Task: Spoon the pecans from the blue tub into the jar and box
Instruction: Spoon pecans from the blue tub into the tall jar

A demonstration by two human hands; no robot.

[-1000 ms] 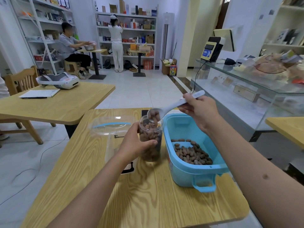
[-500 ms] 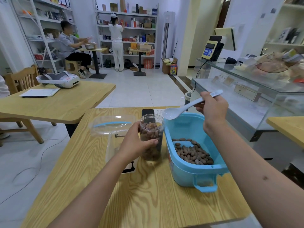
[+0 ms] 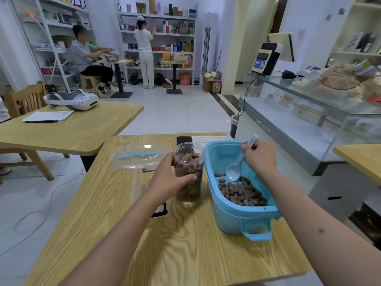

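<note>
While the left hand (image 3: pixel 169 180) grips the clear plastic jar (image 3: pixel 188 172) of brown pecans, the right hand (image 3: pixel 260 159) pinches a white plastic spoon (image 3: pixel 237 168). Its bowl seems to touch the pecans (image 3: pixel 242 191) inside the blue plastic tub (image 3: pixel 233 215), at the jar's 3 o'clock.

bright, even indoor light | soft shadows | wide-angle edge bending | background slightly soft

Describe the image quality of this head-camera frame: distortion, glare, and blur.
Head view: wide-angle lens bows the shelving and glass counter at the edges; soft white glare sits on the clear lid; the jar, spoon and pecans read fairly sharp; the seated person's face is blurred.
</note>
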